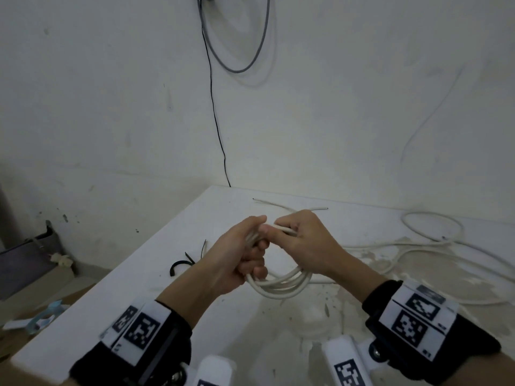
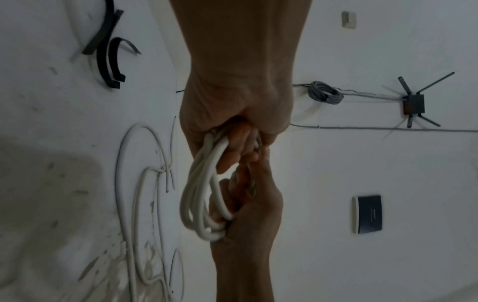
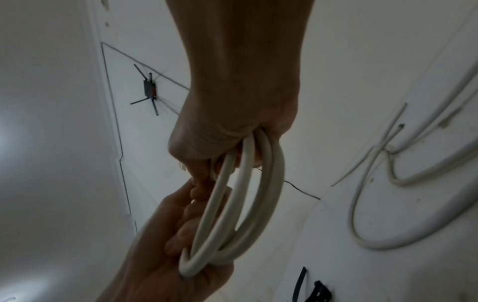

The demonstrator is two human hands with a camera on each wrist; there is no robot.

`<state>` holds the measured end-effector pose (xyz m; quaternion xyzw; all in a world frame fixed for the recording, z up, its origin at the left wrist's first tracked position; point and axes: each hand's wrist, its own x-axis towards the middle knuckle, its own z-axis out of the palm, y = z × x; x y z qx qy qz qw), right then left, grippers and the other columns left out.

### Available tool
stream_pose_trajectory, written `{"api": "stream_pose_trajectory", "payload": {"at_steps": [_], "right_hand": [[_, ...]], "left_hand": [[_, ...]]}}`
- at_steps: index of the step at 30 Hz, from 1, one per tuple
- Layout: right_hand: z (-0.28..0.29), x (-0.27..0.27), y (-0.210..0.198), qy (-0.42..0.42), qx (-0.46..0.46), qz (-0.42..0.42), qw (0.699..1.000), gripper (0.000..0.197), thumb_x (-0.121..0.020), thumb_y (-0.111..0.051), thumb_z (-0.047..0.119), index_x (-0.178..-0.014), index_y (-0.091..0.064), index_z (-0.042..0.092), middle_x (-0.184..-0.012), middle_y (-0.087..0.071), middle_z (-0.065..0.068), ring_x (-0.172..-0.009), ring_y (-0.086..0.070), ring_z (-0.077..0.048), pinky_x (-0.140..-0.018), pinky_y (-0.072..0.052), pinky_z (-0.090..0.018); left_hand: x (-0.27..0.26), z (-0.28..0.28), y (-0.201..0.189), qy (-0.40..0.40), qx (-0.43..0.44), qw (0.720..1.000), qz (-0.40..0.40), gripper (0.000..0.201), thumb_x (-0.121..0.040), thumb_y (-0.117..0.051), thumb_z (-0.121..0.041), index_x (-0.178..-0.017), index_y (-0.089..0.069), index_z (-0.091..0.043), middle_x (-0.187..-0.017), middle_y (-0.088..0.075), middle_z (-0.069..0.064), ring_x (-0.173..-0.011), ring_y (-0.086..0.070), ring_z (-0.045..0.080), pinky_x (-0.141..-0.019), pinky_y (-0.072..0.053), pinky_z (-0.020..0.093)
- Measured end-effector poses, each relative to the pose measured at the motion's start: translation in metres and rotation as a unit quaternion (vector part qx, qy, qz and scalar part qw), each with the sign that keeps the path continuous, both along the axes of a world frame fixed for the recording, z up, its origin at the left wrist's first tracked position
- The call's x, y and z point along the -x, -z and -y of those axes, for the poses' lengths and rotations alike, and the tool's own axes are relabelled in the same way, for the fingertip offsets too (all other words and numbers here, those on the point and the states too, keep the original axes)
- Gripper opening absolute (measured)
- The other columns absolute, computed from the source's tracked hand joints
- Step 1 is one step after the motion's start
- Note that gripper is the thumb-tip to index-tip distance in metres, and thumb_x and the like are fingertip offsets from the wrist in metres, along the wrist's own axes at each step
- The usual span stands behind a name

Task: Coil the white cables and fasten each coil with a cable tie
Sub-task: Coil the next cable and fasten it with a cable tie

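Observation:
A white cable coil (image 1: pixel 281 285) (image 2: pixel 199 196) (image 3: pixel 238 204) of several loops hangs between both hands above the white table (image 1: pixel 139 296). My left hand (image 1: pixel 245 254) (image 2: pixel 232 130) grips one side of the coil in a fist. My right hand (image 1: pixel 301 240) (image 3: pixel 232 143) grips the other side, with a cable end (image 1: pixel 284 229) running between thumb and fingers. Black cable ties (image 1: pixel 184 263) (image 2: pixel 106 51) (image 3: pixel 310 286) lie on the table to the left of my hands.
More loose white cable (image 1: pixel 429 240) (image 2: pixel 139 183) (image 3: pixel 383 204) sprawls over the right side of the table. A thin black wire (image 1: pixel 214 115) and a grey cable loop (image 1: pixel 237 45) hang on the wall behind. Clutter (image 1: pixel 33 263) sits on the floor at the left.

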<state>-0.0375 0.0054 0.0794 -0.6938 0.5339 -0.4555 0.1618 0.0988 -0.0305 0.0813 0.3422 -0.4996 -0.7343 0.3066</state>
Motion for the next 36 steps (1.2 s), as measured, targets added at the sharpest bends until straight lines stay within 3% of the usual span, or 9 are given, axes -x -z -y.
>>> {"api": "stream_pose_trajectory", "payload": {"at_steps": [3, 7, 11, 16, 21, 25, 28, 30, 36], "right_hand": [[0.002, -0.002, 0.000, 0.034, 0.020, 0.032, 0.999, 0.045, -0.087, -0.065, 0.029, -0.062, -0.051, -0.005, -0.048, -0.036, 0.000, -0.045, -0.032, -0.008, -0.045, -0.030, -0.021], [0.004, -0.009, 0.003, 0.102, -0.047, 0.287, 0.951, 0.050, -0.065, -0.078, 0.046, -0.094, -0.066, 0.007, -0.071, -0.062, -0.004, -0.058, -0.057, -0.011, -0.062, -0.054, -0.027], [0.001, -0.023, 0.006, 0.155, -0.112, 0.362, 0.912, 0.057, -0.083, -0.063, 0.048, -0.083, -0.060, -0.009, -0.062, -0.046, -0.007, -0.056, -0.046, -0.016, -0.059, -0.046, -0.031], [0.005, -0.021, 0.001, 0.172, -0.122, 0.393, 0.895, 0.039, -0.089, -0.055, 0.032, -0.060, -0.037, 0.013, -0.052, -0.025, -0.001, -0.044, -0.021, -0.015, -0.042, -0.022, -0.023], [0.011, -0.022, 0.005, 0.162, -0.090, 0.287, 0.940, 0.049, -0.090, -0.055, 0.034, -0.051, -0.029, 0.019, -0.048, -0.022, 0.001, -0.044, -0.022, -0.016, -0.048, -0.025, -0.030], [0.017, -0.031, -0.004, 0.086, -0.193, 0.256, 0.943, 0.048, -0.093, -0.044, 0.050, -0.061, -0.044, 0.015, -0.049, -0.039, 0.000, -0.041, -0.041, -0.015, -0.053, -0.046, -0.029], [0.021, -0.035, -0.007, -0.004, -0.277, 0.243, 0.930, 0.052, -0.096, -0.033, 0.054, -0.093, -0.059, 0.009, -0.073, -0.064, -0.006, -0.072, -0.066, -0.022, -0.076, -0.054, -0.037], [0.026, -0.035, -0.007, -0.008, -0.277, 0.207, 0.938, 0.041, -0.096, -0.041, 0.046, -0.106, -0.059, 0.010, -0.095, -0.065, -0.006, -0.090, -0.067, -0.023, -0.082, -0.053, -0.039], [0.056, -0.042, 0.010, -0.009, -0.246, -0.123, 0.961, 0.010, -0.089, -0.059, 0.012, -0.084, -0.067, 0.015, -0.081, -0.070, -0.004, -0.071, -0.067, -0.013, -0.063, -0.052, -0.023]], "left_hand": [[0.010, -0.002, -0.001, -0.080, 0.023, 0.996, -0.027, 0.053, -0.093, -0.050, -0.040, -0.049, -0.031, -0.018, -0.043, -0.017, -0.006, -0.034, -0.014, 0.009, -0.038, -0.017, 0.019], [0.018, -0.002, -0.001, -0.184, 0.031, 0.980, -0.072, 0.052, -0.094, -0.050, -0.040, -0.051, -0.032, -0.016, -0.039, -0.019, -0.006, -0.031, -0.016, 0.010, -0.036, -0.017, 0.018], [0.020, 0.000, 0.007, -0.216, 0.034, 0.973, -0.076, 0.053, -0.096, -0.044, -0.037, -0.051, -0.030, -0.016, -0.037, -0.021, -0.006, -0.031, -0.017, 0.010, -0.036, -0.020, 0.018], [0.015, 0.003, 0.006, -0.101, -0.025, 0.991, -0.081, 0.052, -0.094, -0.031, -0.023, -0.042, -0.026, -0.018, -0.038, -0.016, -0.004, -0.029, -0.013, 0.010, -0.033, -0.019, 0.017], [0.005, 0.008, 0.000, -0.074, -0.025, 0.996, -0.040, 0.054, -0.094, -0.027, -0.024, -0.040, -0.025, -0.019, -0.037, -0.015, -0.004, -0.027, -0.012, 0.010, -0.033, -0.020, 0.016], [-0.017, 0.018, -0.003, -0.096, -0.016, 0.995, -0.025, 0.057, -0.094, -0.044, -0.036, -0.043, -0.023, -0.022, -0.037, -0.016, -0.006, -0.027, -0.014, 0.009, -0.033, -0.017, 0.013], [-0.054, 0.033, -0.005, -0.097, -0.033, 0.995, -0.001, 0.059, -0.091, -0.049, -0.040, -0.041, -0.024, -0.023, -0.035, -0.015, -0.008, -0.024, -0.013, 0.007, -0.031, -0.013, 0.010], [-0.084, 0.041, -0.003, -0.102, -0.038, 0.993, 0.048, 0.058, -0.091, -0.049, -0.038, -0.040, -0.025, -0.022, -0.035, -0.015, -0.008, -0.024, -0.013, 0.006, -0.030, -0.012, 0.010], [-0.133, 0.045, 0.024, -0.077, -0.019, 0.969, 0.235, 0.056, -0.094, -0.049, -0.038, -0.044, -0.032, -0.019, -0.041, -0.018, -0.006, -0.030, -0.013, 0.007, -0.033, -0.012, 0.011]]}}
